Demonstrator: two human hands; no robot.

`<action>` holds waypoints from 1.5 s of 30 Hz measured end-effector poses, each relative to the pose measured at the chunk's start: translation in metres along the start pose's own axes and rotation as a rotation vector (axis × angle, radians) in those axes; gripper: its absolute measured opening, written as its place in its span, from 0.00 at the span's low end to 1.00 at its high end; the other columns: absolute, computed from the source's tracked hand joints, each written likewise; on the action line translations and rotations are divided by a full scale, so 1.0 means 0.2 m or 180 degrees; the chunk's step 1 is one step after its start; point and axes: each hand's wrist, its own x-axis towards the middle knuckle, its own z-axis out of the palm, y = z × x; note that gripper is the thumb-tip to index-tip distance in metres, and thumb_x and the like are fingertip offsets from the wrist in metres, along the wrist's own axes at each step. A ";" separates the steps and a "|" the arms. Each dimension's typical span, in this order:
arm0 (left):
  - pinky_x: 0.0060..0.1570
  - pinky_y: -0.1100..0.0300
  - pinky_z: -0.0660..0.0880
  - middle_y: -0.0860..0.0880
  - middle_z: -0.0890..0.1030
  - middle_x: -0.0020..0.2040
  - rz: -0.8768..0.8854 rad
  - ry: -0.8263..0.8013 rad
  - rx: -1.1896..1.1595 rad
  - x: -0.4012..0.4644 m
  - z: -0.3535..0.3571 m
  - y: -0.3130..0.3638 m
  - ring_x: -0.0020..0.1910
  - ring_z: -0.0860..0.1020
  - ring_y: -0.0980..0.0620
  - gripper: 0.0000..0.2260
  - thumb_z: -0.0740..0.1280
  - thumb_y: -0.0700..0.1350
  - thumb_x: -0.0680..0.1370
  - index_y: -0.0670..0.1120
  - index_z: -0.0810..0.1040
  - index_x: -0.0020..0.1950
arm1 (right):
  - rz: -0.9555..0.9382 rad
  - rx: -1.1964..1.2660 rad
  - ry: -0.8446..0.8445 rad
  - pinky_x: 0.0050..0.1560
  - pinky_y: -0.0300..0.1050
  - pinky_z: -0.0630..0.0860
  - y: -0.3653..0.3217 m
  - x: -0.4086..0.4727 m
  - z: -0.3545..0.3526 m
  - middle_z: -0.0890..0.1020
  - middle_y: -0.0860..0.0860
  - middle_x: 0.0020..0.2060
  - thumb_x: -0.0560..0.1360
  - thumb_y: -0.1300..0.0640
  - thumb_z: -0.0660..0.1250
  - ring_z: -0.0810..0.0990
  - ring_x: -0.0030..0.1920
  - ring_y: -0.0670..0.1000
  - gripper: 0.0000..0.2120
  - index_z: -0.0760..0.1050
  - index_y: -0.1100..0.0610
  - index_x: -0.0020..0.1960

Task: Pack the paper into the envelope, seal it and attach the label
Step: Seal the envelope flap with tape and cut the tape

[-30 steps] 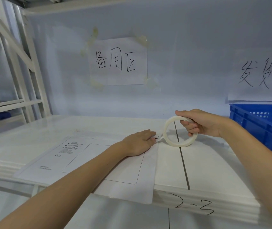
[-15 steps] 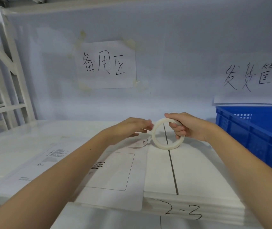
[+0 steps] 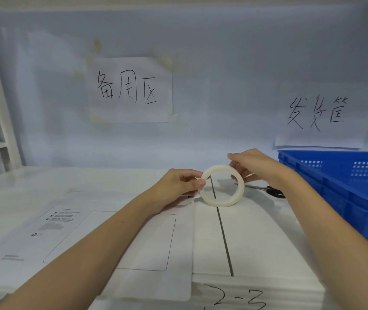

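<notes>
wht shelf (image 3: 257,242) | on it: envelope (image 3: 89,253), scissors (image 3: 266,189), blue crate (image 3: 346,198)

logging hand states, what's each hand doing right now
Left hand: pinches the left rim of the white ring-shaped tape roll.
Right hand: grips the same roll's upper right rim.

tape roll (image 3: 222,185): off-white, matt, smooth
envelope (image 3: 84,238): white paper, faint sheen
shelf top (image 3: 257,238): white, smooth, slightly glossy
crate (image 3: 344,193), 3 o'clock: blue plastic, perforated wall
wall signs (image 3: 131,90): matt paper, inked
</notes>
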 end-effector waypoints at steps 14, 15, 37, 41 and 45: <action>0.45 0.62 0.75 0.44 0.80 0.43 0.0034 0.0050 0.0094 -0.01 0.00 0.02 0.40 0.74 0.50 0.07 0.71 0.43 0.78 0.43 0.85 0.54 | 0.1180 -0.3138 0.0552 0.35 0.44 0.73 0.22 0.04 -0.13 0.74 0.57 0.39 0.76 0.70 0.57 0.75 0.38 0.54 0.09 0.69 0.62 0.54; 0.45 0.62 0.75 0.44 0.80 0.43 0.0047 0.0049 0.0107 -0.01 0.00 0.02 0.40 0.74 0.50 0.07 0.71 0.43 0.78 0.43 0.85 0.54 | 0.1147 -0.3129 0.0583 0.34 0.43 0.72 0.23 0.04 -0.13 0.73 0.56 0.39 0.76 0.69 0.57 0.75 0.38 0.53 0.10 0.69 0.62 0.56; 0.43 0.62 0.72 0.43 0.75 0.40 0.0255 0.0002 0.0389 0.00 0.00 0.01 0.40 0.70 0.49 0.05 0.70 0.44 0.78 0.47 0.85 0.51 | 0.1080 -0.3676 0.0120 0.27 0.37 0.63 0.00 -0.17 -0.13 0.67 0.52 0.33 0.78 0.65 0.57 0.66 0.29 0.48 0.10 0.73 0.60 0.57; 0.43 0.58 0.71 0.43 0.73 0.41 0.0266 -0.0019 0.0408 0.01 0.00 0.01 0.40 0.68 0.48 0.06 0.70 0.45 0.78 0.47 0.86 0.51 | 0.0896 -0.4022 0.0321 0.31 0.40 0.68 0.01 -0.32 -0.18 0.71 0.51 0.34 0.80 0.57 0.57 0.69 0.31 0.49 0.10 0.74 0.59 0.46; 0.43 0.62 0.70 0.43 0.74 0.41 0.0290 -0.0029 0.0420 0.00 0.00 0.01 0.40 0.69 0.49 0.06 0.70 0.45 0.78 0.47 0.85 0.51 | 0.0858 -0.3495 0.0507 0.33 0.42 0.73 -0.02 -0.47 -0.33 0.75 0.54 0.31 0.78 0.45 0.57 0.76 0.25 0.53 0.19 0.68 0.59 0.37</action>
